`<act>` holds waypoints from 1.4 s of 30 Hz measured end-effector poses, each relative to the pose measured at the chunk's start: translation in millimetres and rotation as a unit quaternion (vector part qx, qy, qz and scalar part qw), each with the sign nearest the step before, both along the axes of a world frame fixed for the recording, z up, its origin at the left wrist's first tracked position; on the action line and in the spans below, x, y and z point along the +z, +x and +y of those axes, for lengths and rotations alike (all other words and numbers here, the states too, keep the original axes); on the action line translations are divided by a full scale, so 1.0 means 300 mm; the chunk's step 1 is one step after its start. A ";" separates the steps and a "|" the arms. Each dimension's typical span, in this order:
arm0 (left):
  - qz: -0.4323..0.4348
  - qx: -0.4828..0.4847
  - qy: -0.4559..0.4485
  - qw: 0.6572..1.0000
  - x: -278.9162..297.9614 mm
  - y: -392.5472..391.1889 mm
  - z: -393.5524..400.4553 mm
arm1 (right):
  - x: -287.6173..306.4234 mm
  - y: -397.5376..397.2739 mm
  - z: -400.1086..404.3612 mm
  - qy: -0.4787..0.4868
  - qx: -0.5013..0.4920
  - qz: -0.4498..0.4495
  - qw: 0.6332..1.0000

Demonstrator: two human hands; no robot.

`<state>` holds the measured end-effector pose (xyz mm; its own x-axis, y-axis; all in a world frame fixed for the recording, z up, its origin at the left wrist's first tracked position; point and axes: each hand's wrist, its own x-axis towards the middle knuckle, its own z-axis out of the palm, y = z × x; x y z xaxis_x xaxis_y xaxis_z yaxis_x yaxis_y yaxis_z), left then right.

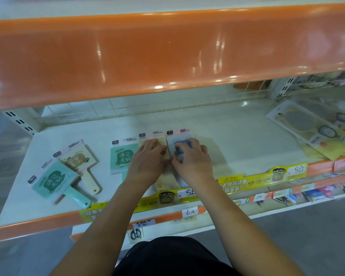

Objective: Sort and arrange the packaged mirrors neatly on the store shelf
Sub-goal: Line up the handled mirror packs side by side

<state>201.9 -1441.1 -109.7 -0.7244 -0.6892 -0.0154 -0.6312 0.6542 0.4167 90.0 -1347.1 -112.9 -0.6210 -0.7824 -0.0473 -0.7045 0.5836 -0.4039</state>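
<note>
Your two forearms are bare from elbow to wrist, with no sleeve, watch, bracelet or ring showing on your left hand (146, 159) or right hand (191, 159). Below them, at the frame's bottom edge, you wear a plain black garment (167, 257).

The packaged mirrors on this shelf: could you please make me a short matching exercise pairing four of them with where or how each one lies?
Things:
1. blue mirror
2. beige mirror
3. upright green mirror
4. tilted green mirror

Places or states:
A. under the left hand
B. far left, overlapping a tilted beige mirror
C. under the right hand
D. straight, uncovered, just left of the hands

Pairs: 1-C, 2-A, 3-D, 4-B
</note>
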 end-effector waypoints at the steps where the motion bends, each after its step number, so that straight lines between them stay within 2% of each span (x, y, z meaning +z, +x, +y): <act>1: 0.000 0.001 0.001 1.000 -0.002 0.000 0.002 | -0.001 -0.001 0.001 -0.001 0.000 -0.001 1.000; 15: 0.014 -0.016 -0.021 1.000 -0.013 0.015 0.027 | -0.019 0.014 0.009 -0.003 -0.001 0.012 1.000; 20: 0.026 0.006 -0.016 1.000 -0.041 0.026 0.033 | -0.020 0.020 0.012 0.003 0.000 0.009 1.000; 23: 0.004 -0.014 -0.038 0.999 -0.039 0.032 0.031 | -0.009 0.012 0.011 0.009 0.002 0.009 1.000; 25: -0.005 -0.019 -0.022 1.000 -0.035 0.038 0.031 | -0.006 0.009 0.014 0.014 0.001 0.005 1.000; 27: -0.003 -0.006 -0.001 1.000 -0.037 0.056 0.034 | -0.008 0.016 0.018 0.012 -0.005 0.003 1.000; 30: 0.029 0.012 -0.033 0.999 -0.045 0.108 0.041 | -0.008 0.054 0.017 -0.017 -0.014 0.020 1.000; 32: 0.045 0.048 -0.020 0.998 -0.027 0.148 0.052 | -0.004 0.095 0.004 -0.044 -0.005 0.027 0.999; 37: 0.064 0.086 -0.044 0.993 0.016 0.277 0.031 | 0.010 0.219 -0.068 -0.126 0.052 0.035 0.990; 42: 0.058 0.158 -0.066 0.984 0.031 0.468 -0.026 | 0.039 0.364 -0.168 -0.114 0.134 0.004 0.984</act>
<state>342.3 -1448.8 -100.3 -0.4657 -0.8706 0.1589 -0.7648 0.4863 0.4226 199.3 -1397.6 -101.1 -0.3904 -0.9078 0.1534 -0.8245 0.2706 -0.4969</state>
